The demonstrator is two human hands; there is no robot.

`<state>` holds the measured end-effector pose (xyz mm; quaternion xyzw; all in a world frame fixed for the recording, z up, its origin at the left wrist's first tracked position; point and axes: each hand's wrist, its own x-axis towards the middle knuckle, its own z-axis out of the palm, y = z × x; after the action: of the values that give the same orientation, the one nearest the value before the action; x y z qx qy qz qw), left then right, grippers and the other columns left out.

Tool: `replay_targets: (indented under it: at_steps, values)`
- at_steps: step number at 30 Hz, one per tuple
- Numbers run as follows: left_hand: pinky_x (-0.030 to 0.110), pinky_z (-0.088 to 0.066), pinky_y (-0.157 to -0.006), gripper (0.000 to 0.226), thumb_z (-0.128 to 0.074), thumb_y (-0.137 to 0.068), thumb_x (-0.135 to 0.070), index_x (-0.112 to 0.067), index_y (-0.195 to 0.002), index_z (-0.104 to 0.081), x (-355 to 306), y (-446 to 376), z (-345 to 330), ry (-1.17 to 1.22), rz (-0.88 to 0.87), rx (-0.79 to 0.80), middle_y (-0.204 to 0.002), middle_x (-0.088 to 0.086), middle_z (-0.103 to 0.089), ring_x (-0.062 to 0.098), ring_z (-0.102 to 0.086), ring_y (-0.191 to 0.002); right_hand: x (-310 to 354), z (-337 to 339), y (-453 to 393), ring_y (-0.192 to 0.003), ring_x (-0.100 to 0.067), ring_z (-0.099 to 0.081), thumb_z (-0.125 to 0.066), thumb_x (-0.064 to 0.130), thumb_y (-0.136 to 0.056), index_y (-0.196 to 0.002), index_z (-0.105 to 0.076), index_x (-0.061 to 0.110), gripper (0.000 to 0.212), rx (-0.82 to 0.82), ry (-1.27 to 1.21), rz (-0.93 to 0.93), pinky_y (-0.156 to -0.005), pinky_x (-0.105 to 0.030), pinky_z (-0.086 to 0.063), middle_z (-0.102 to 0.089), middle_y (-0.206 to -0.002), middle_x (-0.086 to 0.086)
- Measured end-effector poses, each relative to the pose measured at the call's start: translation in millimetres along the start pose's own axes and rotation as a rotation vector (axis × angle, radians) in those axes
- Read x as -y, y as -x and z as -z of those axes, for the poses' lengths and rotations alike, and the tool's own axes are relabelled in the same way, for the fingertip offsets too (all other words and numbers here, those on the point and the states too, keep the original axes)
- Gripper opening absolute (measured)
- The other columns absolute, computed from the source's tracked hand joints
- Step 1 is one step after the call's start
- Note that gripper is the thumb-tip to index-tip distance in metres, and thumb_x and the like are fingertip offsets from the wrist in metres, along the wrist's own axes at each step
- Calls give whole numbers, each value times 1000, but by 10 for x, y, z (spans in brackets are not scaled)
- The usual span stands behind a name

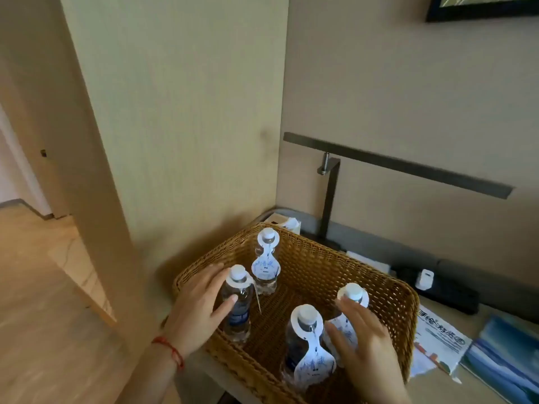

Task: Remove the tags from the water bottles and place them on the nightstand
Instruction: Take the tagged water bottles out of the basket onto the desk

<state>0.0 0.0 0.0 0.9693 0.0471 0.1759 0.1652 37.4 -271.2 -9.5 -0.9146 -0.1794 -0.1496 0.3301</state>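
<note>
Head camera looks down into a woven wicker basket [379, 275] standing on the nightstand [466, 383], with four water bottles upright inside it, each with a white cap and a white paper tag hung round its neck.

The left hand [198, 310] reaches in over the basket's left rim, its fingers spread and only lightly bent around the near-left bottle [237, 310]. The thumb lies against the front of that bottle and the other fingers reach toward its shoulder behind; whether they truly clasp it cannot be told, and the hand looks open rather than closed. A red string bracelet [169, 348] circles the wrist. This bottle's tag [242, 282] sits as a collar under the cap.

The right hand [364, 342] is open too, fingers fairly straight. Its fingertips [345, 301] touch the collar of the right bottle's tag [350, 322], just below the cap of the right bottle [353, 291], and the palm covers most of that bottle's body.

The far bottle [265, 263] stands apart at the back with its tag [266, 266] hanging down its front. The near bottle [303, 342] stands between the two hands, its tag [313, 365] hanging likewise.

Beside the basket on the right lie printed leaflets [437, 336], a dark power strip [443, 290] with a white plug, and the stem of a dark lamp [329, 199].
</note>
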Motion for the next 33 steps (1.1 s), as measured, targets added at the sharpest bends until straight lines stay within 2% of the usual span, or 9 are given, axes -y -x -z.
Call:
replay_targets:
  at_steps: [3,8,12,14,16,18,21,26,33]
  values:
    - [37,-34,-104,52,-51,-86,-41,-14,-130,-47,193,-246,-103,84,-119,-31,-138,5,-47,22,-43,-128,99,-189,-43,-112,-25,-58,-74,19,-76,-114,-63,9,41,-91,-16,-93,-93,-46,-46,-63,-120,-8]
    - [35,-35,-103,73,-21,-86,-64,-12,-126,-52,457,-589,-222,217,-267,25,-130,1,-53,14,-45,-122,289,-455,-92,-100,-29,-64,-77,8,-71,-106,-67,3,37,-210,16,-216,-82,-51,-53,-68,-109,-13]
    - [15,-33,-99,42,-54,-88,-30,-14,-126,-52,587,-744,-325,406,-288,112,-125,-6,-52,8,-47,-117,397,-626,-61,-99,-25,-63,-75,10,-73,-105,-67,4,33,-259,2,-330,-84,-46,-53,-67,-107,-6]
    - [1,-29,-94,41,-63,-83,-15,-12,-123,-54,637,-794,-376,492,-298,171,-120,-8,-54,9,-52,-111,455,-681,-43,-102,-17,-59,-73,14,-76,-108,-66,9,33,-277,-49,-395,-86,-37,-51,-62,-107,6]
    - [-4,-30,-89,41,-65,-81,-11,-11,-121,-55,677,-829,-411,553,-305,215,-115,-7,-57,7,-55,-106,492,-734,-39,-101,-9,-56,-72,14,-76,-109,-65,14,33,-302,-101,-430,-84,-30,-50,-58,-104,16]
    - [-4,-31,-87,40,-67,-79,-10,-10,-118,-58,693,-856,-447,601,-300,234,-112,-7,-60,6,-56,-103,513,-778,-44,-99,-2,-56,-72,13,-77,-107,-62,22,33,-314,-169,-485,-82,-21,-48,-57,-101,20]
    - [-4,-34,-83,35,-70,-76,-8,-10,-109,-62,690,-890,-487,670,-291,245,-106,-7,-64,4,-59,-97,506,-832,-63,-95,7,-56,-73,15,-76,-105,-62,25,32,-290,-229,-549,-75,-5,-43,-64,-101,12]
    - [-2,-39,-75,31,-75,-72,-12,-14,-101,-66,696,-959,-547,757,-221,265,-96,-10,-66,-3,-57,-92,450,-851,-101,-101,-5,-59,-75,13,-74,-103,-62,26,34,-241,-343,-618,-86,-22,-47,-67,-103,5]
    - [3,-44,-70,25,-77,-69,-17,-23,-91,-67,703,-969,-581,785,-178,217,-86,-18,-66,-1,-61,-85,412,-859,-139,-85,1,-61,-79,10,-69,-84,-63,31,30,-276,-219,-511,-69,-1,-43,-67,-84,16]
